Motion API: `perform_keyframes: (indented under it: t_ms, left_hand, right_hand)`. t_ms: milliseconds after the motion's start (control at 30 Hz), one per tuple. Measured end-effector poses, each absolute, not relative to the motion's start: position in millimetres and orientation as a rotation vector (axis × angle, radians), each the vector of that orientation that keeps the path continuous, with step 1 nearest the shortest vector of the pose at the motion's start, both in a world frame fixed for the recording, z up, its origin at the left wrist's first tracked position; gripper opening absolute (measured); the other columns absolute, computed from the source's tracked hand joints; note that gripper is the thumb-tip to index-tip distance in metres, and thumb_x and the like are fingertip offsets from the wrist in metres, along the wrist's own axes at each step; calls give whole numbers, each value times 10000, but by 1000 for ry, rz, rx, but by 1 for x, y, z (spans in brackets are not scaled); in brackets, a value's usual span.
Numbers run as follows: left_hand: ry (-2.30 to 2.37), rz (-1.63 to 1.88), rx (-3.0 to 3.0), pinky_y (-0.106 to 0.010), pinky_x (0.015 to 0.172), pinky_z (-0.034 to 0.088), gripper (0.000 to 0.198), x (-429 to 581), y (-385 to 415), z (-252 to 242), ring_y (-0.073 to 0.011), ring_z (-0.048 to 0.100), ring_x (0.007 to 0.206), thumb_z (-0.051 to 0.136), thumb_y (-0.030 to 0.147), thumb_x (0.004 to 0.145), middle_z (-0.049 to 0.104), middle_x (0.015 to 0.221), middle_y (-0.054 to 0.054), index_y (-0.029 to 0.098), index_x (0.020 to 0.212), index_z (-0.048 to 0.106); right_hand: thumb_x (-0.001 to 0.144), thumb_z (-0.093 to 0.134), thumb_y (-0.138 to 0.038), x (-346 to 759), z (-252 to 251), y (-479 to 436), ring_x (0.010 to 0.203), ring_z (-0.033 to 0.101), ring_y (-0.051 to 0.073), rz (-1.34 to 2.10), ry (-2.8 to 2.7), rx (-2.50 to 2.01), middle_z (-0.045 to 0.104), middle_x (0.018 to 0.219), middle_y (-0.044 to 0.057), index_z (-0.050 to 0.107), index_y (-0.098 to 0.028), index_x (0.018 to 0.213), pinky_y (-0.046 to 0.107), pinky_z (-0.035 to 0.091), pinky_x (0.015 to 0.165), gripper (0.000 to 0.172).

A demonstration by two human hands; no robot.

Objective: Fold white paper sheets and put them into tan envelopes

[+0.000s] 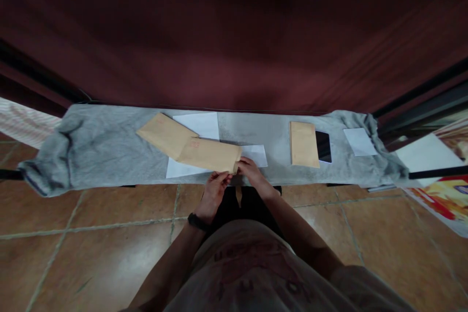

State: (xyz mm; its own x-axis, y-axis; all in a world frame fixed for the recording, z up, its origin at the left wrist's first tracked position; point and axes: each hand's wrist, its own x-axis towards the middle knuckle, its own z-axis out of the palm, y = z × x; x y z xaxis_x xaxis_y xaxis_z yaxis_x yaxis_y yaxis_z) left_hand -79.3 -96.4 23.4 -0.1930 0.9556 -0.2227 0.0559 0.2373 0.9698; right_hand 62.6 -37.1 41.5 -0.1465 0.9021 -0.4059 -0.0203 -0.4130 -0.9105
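Observation:
A tan paper envelope (210,154) lies slantwise in front of me, its right end at the hands. My left hand (216,186) pinches the lower edge near that end. My right hand (249,169) is closed on the end flap (237,160). A second tan envelope (164,132) lies to the left, meeting the first one's left end. White paper (201,124) shows beneath both envelopes. A small white slip (256,154) lies just beyond my right hand, partly hidden by the envelope.
On the grey cloth (109,146) covering the narrow bench, a stack of tan envelopes (304,144) stands at the right, partly over a dark phone-like device (323,146). Farther right lies a white sheet (360,141). A dark red curtain-like surface (234,58) rises behind.

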Motion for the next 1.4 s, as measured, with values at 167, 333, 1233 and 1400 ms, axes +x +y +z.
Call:
perform_keyframes:
  t_ms: [167,333,1233,1400]
  left_hand:
    - [1253,1136,528,-308,700,557,187,-73,-101,34,-167,699,712,801,326,719,714,732,-12,221,733,647]
    - [1083,1023,356,-232,696,539,280,-59,-123,50,-128,690,740,879,290,651,737,821,-15,187,843,703]
    - [1414,114,2669,-678,1235,65,1104,-77,-92,69,-424,221,1550,823,430,741,328,1654,-176,300,1640,195]
    - [1414,136,2694,-644,1244,73,1083,-74,-90,71,-404,296,1522,790,350,751,375,1628,-153,307,1642,175]
  right_hand:
    - [740,698,-464,67,48,-44,662,650,154,1789,-956,-1244,700,698,-9,688,-196,873,242,526,635,299]
    - [682,756,-490,78,40,-51,618,587,139,1838,-961,-1152,671,663,-23,703,-196,816,236,466,600,327]
    - [807,659,-462,147,-7,-89,1032,704,277,1400,-1230,-1363,790,987,43,734,-239,1100,457,563,968,376]
    - [807,632,-392,147,-11,-89,946,713,254,1272,-1295,-1416,777,1053,86,706,-199,1088,430,572,923,349]
